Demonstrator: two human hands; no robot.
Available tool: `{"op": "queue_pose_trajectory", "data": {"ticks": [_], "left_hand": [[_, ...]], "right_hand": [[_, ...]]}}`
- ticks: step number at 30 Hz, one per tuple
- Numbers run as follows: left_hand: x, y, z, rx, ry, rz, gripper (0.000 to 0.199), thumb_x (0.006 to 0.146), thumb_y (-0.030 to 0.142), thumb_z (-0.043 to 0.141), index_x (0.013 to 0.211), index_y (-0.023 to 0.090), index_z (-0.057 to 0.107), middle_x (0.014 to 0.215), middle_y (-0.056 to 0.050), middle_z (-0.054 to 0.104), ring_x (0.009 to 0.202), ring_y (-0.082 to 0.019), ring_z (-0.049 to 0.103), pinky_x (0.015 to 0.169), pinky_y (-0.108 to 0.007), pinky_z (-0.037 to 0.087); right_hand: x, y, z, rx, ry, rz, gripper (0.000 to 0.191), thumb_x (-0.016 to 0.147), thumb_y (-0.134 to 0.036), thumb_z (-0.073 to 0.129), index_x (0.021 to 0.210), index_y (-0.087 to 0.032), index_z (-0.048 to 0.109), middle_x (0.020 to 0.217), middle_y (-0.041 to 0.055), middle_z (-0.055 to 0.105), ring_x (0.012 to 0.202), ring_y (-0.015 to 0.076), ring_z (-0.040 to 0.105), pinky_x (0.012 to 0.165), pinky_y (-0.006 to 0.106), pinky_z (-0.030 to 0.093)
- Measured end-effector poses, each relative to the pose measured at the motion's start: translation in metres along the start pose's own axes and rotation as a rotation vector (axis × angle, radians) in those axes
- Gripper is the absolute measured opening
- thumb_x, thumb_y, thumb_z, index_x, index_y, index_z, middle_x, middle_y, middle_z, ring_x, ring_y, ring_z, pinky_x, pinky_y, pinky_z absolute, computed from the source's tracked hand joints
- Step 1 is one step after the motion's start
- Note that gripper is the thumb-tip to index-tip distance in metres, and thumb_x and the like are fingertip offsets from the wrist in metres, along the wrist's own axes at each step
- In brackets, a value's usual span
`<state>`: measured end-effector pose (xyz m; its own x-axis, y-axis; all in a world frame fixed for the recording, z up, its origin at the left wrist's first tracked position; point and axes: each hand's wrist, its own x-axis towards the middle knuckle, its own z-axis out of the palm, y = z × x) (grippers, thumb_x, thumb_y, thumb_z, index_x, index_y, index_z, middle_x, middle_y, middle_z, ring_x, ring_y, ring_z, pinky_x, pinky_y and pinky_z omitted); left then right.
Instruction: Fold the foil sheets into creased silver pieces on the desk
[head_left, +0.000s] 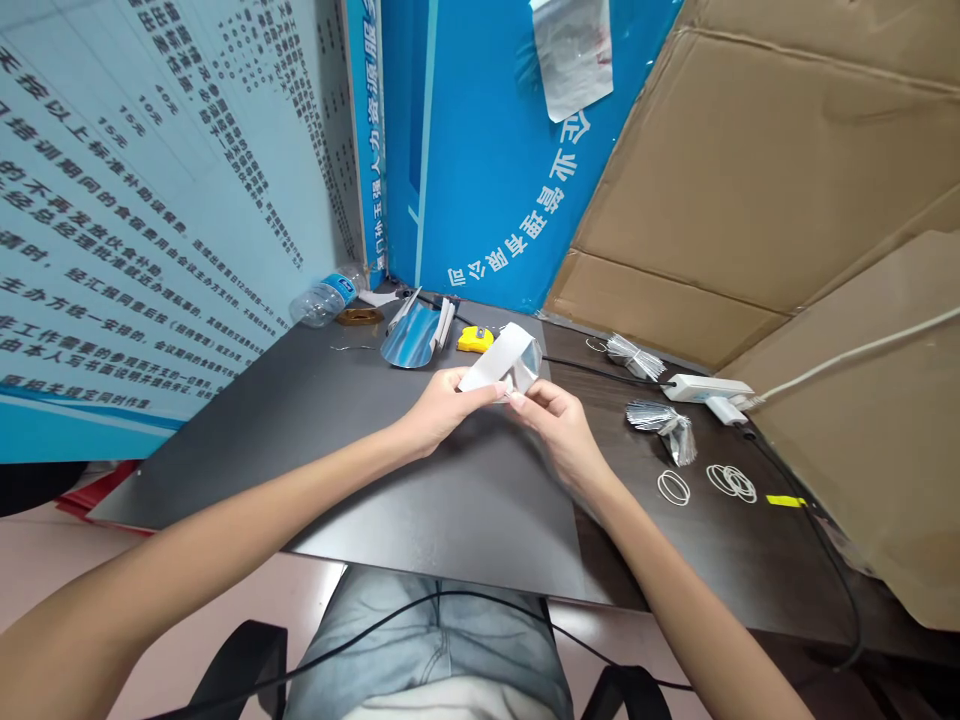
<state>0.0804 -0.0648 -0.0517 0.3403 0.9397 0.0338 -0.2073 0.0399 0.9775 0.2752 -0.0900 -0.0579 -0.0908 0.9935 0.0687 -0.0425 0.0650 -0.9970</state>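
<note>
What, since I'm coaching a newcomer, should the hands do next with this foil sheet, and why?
Probably press the crease in the silver, white-backed foil sheet firmer between the left hand and right hand, since the fan-pleated silver foil bundle nearby shows tight, narrow pleats.

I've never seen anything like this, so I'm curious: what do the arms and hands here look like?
They're a person's, not a robot's. The left forearm and right forearm are bare, with no sleeves. The left hand and right hand wear no gloves, and no watch or ring shows. Faded light-blue jeans show below.
</note>
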Motion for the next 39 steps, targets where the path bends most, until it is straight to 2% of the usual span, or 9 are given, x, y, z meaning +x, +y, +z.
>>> {"op": "queue_pose_trajectory", "data": {"ticks": [6, 9, 13, 16, 18, 22, 27, 36, 39], "left_hand": [[0.005, 0.004, -0.01, 0.19, -0.107, -0.068, 0.041, 0.077, 0.049, 0.086, 0.092, 0.012, 0.075, 0.08, -0.001, 0.066, 0.074, -0.012, 0.055, 0.067, -0.024, 0.037], [0.008, 0.005, -0.016, 0.327, -0.151, -0.027, 0.05, 0.08, 0.052, 0.082, 0.11, 0.013, 0.074, 0.096, -0.005, 0.072, 0.082, -0.017, 0.063, 0.071, -0.026, 0.045], [0.008, 0.005, -0.025, 0.713, -0.088, 0.368, 0.082, 0.08, 0.048, 0.086, 0.149, 0.018, 0.054, 0.149, -0.017, 0.062, 0.127, -0.031, 0.065, 0.109, -0.047, 0.053], [0.008, 0.004, -0.03, 1.076, -0.302, 0.675, 0.079, 0.088, 0.051, 0.082, 0.156, 0.023, 0.051, 0.162, -0.016, 0.053, 0.153, -0.037, 0.047, 0.13, -0.058, 0.035], [0.008, 0.0, -0.031, 1.226, -0.467, 0.738, 0.072, 0.094, 0.054, 0.076, 0.155, 0.023, 0.053, 0.163, -0.015, 0.054, 0.156, -0.038, 0.044, 0.13, -0.06, 0.034], [0.01, -0.008, -0.03, 1.297, -0.638, 0.733, 0.053, 0.103, 0.048, 0.064, 0.148, 0.02, 0.061, 0.155, -0.014, 0.063, 0.15, -0.035, 0.054, 0.123, -0.055, 0.045], [0.014, -0.012, -0.032, 1.246, -0.68, 0.702, 0.043, 0.106, 0.039, 0.061, 0.145, 0.023, 0.066, 0.152, -0.009, 0.067, 0.148, -0.031, 0.057, 0.124, -0.05, 0.048], [0.019, -0.008, -0.027, 1.292, -0.814, 0.689, 0.053, 0.107, 0.046, 0.056, 0.154, 0.021, 0.058, 0.149, -0.016, 0.067, 0.139, -0.033, 0.063, 0.117, -0.048, 0.051], [0.021, -0.005, -0.023, 1.369, -0.828, 0.677, 0.057, 0.106, 0.053, 0.055, 0.153, 0.02, 0.057, 0.149, -0.018, 0.065, 0.136, -0.035, 0.063, 0.113, -0.048, 0.051]], "right_hand": [[0.003, -0.016, -0.013, 0.145, 0.039, 0.089, 0.041, 0.075, -0.055, 0.091, 0.095, -0.021, 0.078, 0.095, 0.0025, 0.076, 0.085, 0.0139, 0.068, 0.08, 0.027, 0.059], [0.005, -0.017, -0.015, 0.101, 0.077, 0.121, 0.044, 0.069, -0.051, 0.095, 0.092, -0.019, 0.076, 0.087, 0.0011, 0.074, 0.075, 0.0103, 0.066, 0.072, 0.022, 0.057], [0.009, -0.01, -0.016, 0.058, 0.123, 0.217, 0.052, 0.061, -0.048, 0.099, 0.089, -0.017, 0.067, 0.072, -0.002, 0.068, 0.065, 0.008, 0.062, 0.064, 0.019, 0.052], [0.012, 0.0, -0.021, -0.002, 0.115, 0.247, 0.063, 0.059, -0.044, 0.098, 0.104, -0.021, 0.059, 0.069, -0.0049, 0.068, 0.061, 0.0083, 0.061, 0.061, 0.019, 0.05], [0.013, 0.007, -0.025, -0.086, 0.085, 0.23, 0.064, 0.063, -0.045, 0.095, 0.106, -0.024, 0.052, 0.066, -0.0071, 0.067, 0.058, 0.0096, 0.061, 0.058, 0.019, 0.047], [0.014, 0.012, -0.031, -0.356, 0.023, 0.175, 0.044, 0.075, -0.043, 0.083, 0.094, -0.024, 0.048, 0.068, -0.0066, 0.067, 0.058, 0.0123, 0.063, 0.059, 0.022, 0.045], [0.009, 0.0, -0.03, -0.826, -0.036, 0.018, 0.008, 0.091, -0.029, 0.067, 0.086, -0.022, 0.066, 0.084, -0.0005, 0.074, 0.072, 0.0138, 0.063, 0.07, 0.027, 0.043], [0.007, 0.01, -0.043, -1.086, -0.135, -0.277, 0.034, 0.107, -0.027, 0.046, 0.119, -0.02, 0.077, 0.131, 0.0129, 0.067, 0.109, 0.022, 0.069, 0.104, 0.039, 0.054], [0.011, 0.015, -0.051, -1.129, -0.18, -0.369, 0.035, 0.108, -0.025, 0.047, 0.119, -0.02, 0.079, 0.135, 0.0129, 0.067, 0.112, 0.0239, 0.066, 0.105, 0.041, 0.055]]}}
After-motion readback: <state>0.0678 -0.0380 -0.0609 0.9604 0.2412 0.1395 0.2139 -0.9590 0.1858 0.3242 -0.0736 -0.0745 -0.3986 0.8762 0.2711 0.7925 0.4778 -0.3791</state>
